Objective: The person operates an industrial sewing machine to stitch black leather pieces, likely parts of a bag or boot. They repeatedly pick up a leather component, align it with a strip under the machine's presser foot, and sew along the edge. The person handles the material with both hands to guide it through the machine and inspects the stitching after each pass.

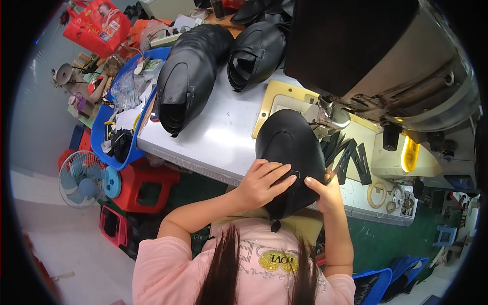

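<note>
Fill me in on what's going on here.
A person in a pink shirt is handling a smooth, rounded black shoe upper beside a large sewing machine. The left hand spreads its fingers over the upper, while the right hand has its thumb on the opposite edge. On the white tabletop, two stacks of similar black uppers sit farther away, and thin black strips lie to the right.

This is a shoemaking workshop. A sewing machine (pixel 391 66) stands on the table (pixel 218 122), black shoe uppers (pixel 190 76) are stacked by the table's left edge, and a ruler (pixel 193 166) lines its near edge
</note>
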`<state>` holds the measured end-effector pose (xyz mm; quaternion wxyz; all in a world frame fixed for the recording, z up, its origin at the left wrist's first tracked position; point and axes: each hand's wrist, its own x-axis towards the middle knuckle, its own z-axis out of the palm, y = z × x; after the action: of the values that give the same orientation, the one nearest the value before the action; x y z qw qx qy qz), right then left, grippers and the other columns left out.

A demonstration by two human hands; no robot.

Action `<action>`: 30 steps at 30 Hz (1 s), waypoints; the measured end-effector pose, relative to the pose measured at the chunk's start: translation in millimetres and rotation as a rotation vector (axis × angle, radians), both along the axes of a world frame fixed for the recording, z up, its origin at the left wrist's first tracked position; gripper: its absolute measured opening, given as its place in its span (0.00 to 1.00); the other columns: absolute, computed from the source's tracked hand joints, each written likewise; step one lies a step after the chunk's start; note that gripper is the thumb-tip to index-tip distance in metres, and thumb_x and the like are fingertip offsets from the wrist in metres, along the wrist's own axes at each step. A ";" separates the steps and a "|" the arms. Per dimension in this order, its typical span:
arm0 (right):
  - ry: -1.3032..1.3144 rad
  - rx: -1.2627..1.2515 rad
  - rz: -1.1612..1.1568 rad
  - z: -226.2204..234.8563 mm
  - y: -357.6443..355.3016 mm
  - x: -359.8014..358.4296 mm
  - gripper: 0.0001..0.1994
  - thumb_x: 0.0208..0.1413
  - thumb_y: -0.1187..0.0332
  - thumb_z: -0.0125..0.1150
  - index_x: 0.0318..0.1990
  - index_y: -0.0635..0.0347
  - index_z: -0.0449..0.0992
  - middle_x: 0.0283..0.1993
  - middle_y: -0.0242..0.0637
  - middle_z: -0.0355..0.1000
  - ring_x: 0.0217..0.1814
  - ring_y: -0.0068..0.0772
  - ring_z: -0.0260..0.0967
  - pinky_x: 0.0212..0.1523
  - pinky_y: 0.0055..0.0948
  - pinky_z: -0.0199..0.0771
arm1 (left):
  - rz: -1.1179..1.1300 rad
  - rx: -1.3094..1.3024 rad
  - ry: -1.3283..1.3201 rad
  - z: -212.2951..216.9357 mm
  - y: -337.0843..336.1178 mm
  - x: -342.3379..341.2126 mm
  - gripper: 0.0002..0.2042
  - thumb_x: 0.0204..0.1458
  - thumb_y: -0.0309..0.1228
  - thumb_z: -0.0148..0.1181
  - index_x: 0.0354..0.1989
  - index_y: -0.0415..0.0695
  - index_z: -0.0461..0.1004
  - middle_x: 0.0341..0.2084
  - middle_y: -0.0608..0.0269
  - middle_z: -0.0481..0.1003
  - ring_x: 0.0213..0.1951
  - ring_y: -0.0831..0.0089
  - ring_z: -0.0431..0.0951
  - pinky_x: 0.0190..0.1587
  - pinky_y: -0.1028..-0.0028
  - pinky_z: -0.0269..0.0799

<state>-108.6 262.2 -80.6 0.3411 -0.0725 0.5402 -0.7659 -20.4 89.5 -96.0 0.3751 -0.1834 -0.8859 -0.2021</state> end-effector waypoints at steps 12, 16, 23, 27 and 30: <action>0.038 0.143 0.029 3.3 -10.0 -12.8 0.19 0.34 0.81 0.63 0.40 0.70 0.69 0.35 0.37 0.71 0.34 0.26 0.69 0.39 0.25 0.70 | -0.017 0.285 -0.190 -11.8 -6.0 9.5 0.17 0.43 0.32 0.57 0.43 0.41 0.71 0.49 0.48 0.61 0.50 0.54 0.60 0.53 0.59 0.54; -0.071 0.017 0.009 8.8 -3.7 -12.0 0.24 0.31 0.81 0.63 0.43 0.68 0.67 0.36 0.37 0.70 0.36 0.29 0.69 0.42 0.28 0.70 | -0.014 1.466 -0.391 -32.5 -24.8 8.4 0.27 0.46 0.30 0.56 0.55 0.38 0.55 0.49 0.53 0.63 0.51 0.65 0.63 0.55 0.65 0.55; -0.151 -0.023 -0.001 7.5 0.7 -7.2 0.28 0.31 0.78 0.60 0.47 0.65 0.63 0.39 0.38 0.69 0.39 0.33 0.69 0.43 0.30 0.71 | -0.868 1.968 -0.942 -24.9 -53.4 20.8 0.29 0.41 0.29 0.62 0.53 0.37 0.60 0.48 0.53 0.67 0.48 0.62 0.69 0.52 0.64 0.63; -0.089 -0.071 0.004 5.9 4.2 -11.4 0.28 0.31 0.77 0.61 0.47 0.65 0.63 0.39 0.38 0.69 0.40 0.33 0.69 0.43 0.31 0.71 | -0.846 1.979 -0.943 -12.0 -49.3 21.6 0.27 0.41 0.25 0.60 0.53 0.36 0.60 0.47 0.53 0.67 0.48 0.62 0.69 0.52 0.63 0.63; -0.068 -0.072 0.016 13.7 2.5 -7.1 0.29 0.30 0.77 0.62 0.47 0.66 0.64 0.39 0.38 0.69 0.39 0.33 0.69 0.43 0.30 0.71 | -0.895 1.998 -0.905 -14.6 -47.5 22.4 0.27 0.41 0.24 0.59 0.53 0.36 0.60 0.47 0.52 0.67 0.48 0.61 0.69 0.52 0.62 0.64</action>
<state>-115.6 264.7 -66.9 0.3625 -0.0630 0.5000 -0.7840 2.0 42.0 -110.6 -0.0998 -0.0145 -0.2444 -0.9644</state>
